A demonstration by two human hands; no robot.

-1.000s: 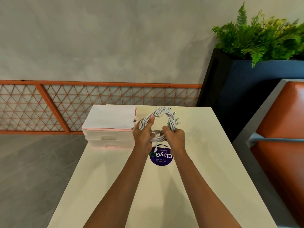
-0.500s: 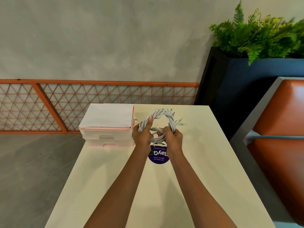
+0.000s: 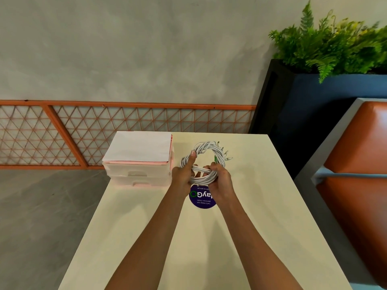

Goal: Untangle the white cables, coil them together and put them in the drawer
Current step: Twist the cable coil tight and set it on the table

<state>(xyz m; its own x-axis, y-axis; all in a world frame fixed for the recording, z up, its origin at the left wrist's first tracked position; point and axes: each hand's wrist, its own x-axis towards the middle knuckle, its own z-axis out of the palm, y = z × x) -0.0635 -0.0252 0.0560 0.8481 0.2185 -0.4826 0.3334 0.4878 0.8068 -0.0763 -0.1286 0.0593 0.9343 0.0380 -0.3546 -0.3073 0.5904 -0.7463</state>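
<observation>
At the far left of the table (image 3: pixel 272 206) stood a small drawer box (image 3: pixel 139 173). Just beside it, the left hand (image 3: pixel 181 181) held the white cable coil (image 3: pixel 206 146) above the table, its grip closed around the ring with the thumb up along it. The right hand (image 3: pixel 223 183) had its grip closed on the coil's lower right part.

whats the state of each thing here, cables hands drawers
white cables: coiled in a ring, held in both hands
left hand: grips the coil's left side, thumb up along it
right hand: grips the coil's lower right
drawers: both shut
</observation>
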